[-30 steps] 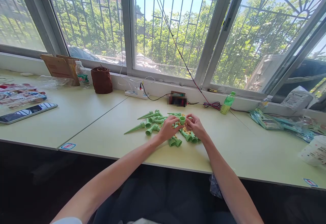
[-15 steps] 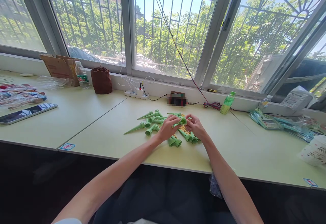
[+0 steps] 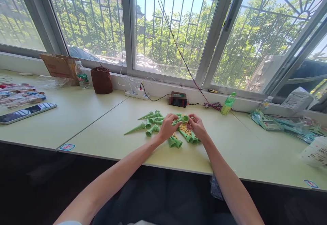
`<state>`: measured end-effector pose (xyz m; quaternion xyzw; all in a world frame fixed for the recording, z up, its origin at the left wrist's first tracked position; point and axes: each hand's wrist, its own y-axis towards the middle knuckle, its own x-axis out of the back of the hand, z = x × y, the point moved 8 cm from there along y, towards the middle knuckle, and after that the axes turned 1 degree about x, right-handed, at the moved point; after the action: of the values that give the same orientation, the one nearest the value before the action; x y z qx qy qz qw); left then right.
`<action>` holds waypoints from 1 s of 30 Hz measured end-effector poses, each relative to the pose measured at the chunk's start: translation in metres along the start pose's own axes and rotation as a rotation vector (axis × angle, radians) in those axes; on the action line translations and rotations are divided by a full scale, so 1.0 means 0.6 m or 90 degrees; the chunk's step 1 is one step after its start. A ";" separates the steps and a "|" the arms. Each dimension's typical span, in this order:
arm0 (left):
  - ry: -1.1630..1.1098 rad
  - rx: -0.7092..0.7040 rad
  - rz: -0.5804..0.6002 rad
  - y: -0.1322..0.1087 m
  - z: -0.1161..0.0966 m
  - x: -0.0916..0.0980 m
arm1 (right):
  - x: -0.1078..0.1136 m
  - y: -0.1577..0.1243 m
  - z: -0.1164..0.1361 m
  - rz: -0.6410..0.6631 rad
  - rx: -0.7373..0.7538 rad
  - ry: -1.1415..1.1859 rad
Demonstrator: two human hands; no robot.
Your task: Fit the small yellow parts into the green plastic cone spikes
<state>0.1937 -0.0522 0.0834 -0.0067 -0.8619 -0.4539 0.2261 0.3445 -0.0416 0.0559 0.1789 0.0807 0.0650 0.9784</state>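
Note:
Both my hands meet over a heap of green cone-shaped plastic spikes (image 3: 152, 123) on the pale green table (image 3: 102, 129). My left hand (image 3: 167, 128) is closed round one green spike (image 3: 182, 120), whose round open end points to the right. My right hand (image 3: 196, 126) is closed in a pinch right beside that open end, and what its fingertips hold is too small to make out. Small yellow-orange pieces (image 3: 183, 128) lie on the table under my hands. More spikes (image 3: 189, 137) lie below my right hand.
On the left lie a phone (image 3: 27, 113), colourful packets (image 3: 17, 94), a cardboard box (image 3: 59, 66), a water bottle (image 3: 81, 75) and a brown pouch (image 3: 101, 80). A power strip (image 3: 136, 93) and a green bottle (image 3: 228, 104) stand by the window ledge. Packets (image 3: 281, 122) and a white container (image 3: 315, 151) lie at right.
The held spike has tipped from open end up to lying sideways with its open end toward my right hand. Both hands stayed over the heap.

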 end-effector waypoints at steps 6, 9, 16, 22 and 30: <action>-0.104 0.162 0.096 -0.003 0.030 -0.026 | 0.007 0.001 0.003 -0.021 0.027 -0.049; -0.195 0.244 0.158 -0.009 0.036 -0.045 | 0.002 -0.001 0.001 -0.001 0.030 -0.103; -0.286 0.331 0.216 -0.020 0.041 -0.058 | -0.013 -0.006 0.009 0.035 0.025 -0.133; -0.277 0.258 0.251 -0.018 0.031 -0.054 | -0.009 -0.005 0.006 0.034 0.023 -0.138; -0.203 0.144 0.267 -0.016 0.019 -0.050 | -0.001 -0.001 -0.009 0.031 0.007 -0.110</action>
<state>0.2144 -0.0434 0.0584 -0.2309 -0.9115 -0.2914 0.1757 0.3432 -0.0402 0.0509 0.1913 -0.0077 0.0729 0.9788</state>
